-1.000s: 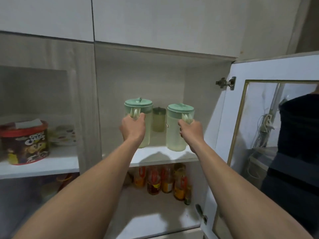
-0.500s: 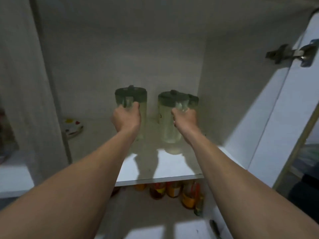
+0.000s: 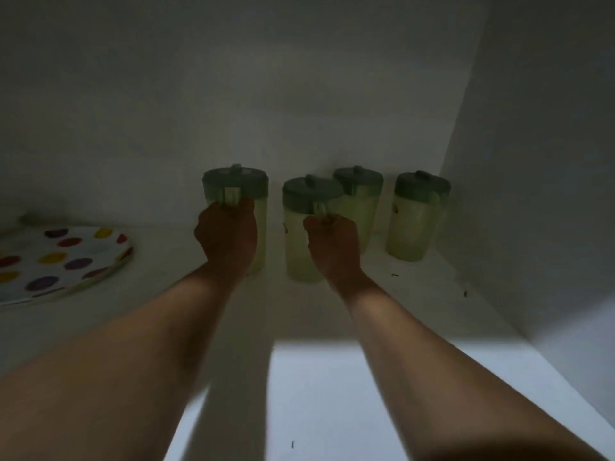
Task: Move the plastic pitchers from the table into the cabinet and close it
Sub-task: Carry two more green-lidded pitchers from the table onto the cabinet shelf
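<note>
Several pale green plastic pitchers with darker green lids stand deep inside the dim cabinet, on its white shelf (image 3: 332, 387). My left hand (image 3: 228, 236) grips the handle of the leftmost pitcher (image 3: 236, 186). My right hand (image 3: 334, 247) grips the handle of the pitcher (image 3: 309, 201) just to its right. Both pitchers are upright, at or just above the shelf. Two more pitchers, one (image 3: 361, 191) behind and one (image 3: 417, 214) at the far right, stand untouched near the back wall.
A white plate (image 3: 56, 257) with coloured dots lies on the shelf at the left. The cabinet's right side wall (image 3: 539, 181) rises close beside the rightmost pitcher. The front of the shelf is brightly lit.
My view and both arms have pushed much deeper into the cabinet, carrying the two pitchers toward the back wall. Two other pitchers at the back have come into view.
</note>
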A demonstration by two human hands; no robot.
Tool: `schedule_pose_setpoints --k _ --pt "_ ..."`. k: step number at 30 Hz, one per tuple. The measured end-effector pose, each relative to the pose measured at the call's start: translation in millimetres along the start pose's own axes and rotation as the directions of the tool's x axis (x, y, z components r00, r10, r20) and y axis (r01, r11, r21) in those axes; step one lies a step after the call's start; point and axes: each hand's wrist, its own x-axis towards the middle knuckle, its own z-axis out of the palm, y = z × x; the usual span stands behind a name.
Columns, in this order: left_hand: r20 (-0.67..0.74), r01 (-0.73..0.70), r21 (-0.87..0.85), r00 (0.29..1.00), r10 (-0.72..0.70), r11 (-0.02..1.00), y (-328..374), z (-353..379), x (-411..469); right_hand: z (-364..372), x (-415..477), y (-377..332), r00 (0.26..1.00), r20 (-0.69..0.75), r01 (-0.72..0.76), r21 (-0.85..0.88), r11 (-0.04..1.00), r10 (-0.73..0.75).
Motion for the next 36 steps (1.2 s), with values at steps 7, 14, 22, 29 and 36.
schedule_pose_setpoints --k 7,14,22,29,36 --pt "0.046 0.024 -0.059 0.999 -0.021 0.998 -17.2 30.7 24.7 25.8 43.8 6.7 0.999 0.008 0.038 -0.028 0.999 -0.038" --pt "0.080 0.014 -0.064 0.997 -0.009 0.998 -23.3 49.2 40.7 34.8 67.4 13.4 0.999 -0.015 0.037 -0.018 0.999 -0.038" --pt "0.136 -0.005 0.153 0.991 -0.016 0.988 -24.0 49.2 49.4 36.7 77.0 8.8 0.997 0.071 -0.009 -0.121 0.993 0.018" --pt "0.045 -0.173 0.543 0.983 0.177 0.822 -19.4 25.0 29.1 17.3 53.1 -0.9 0.990 0.127 -0.009 -0.331 0.943 0.054" --pt "0.221 -0.477 0.584 0.872 0.437 0.657 12.1 -14.7 -11.6 -16.2 -2.8 -42.7 0.989 0.123 -0.001 -0.569 0.822 0.086"
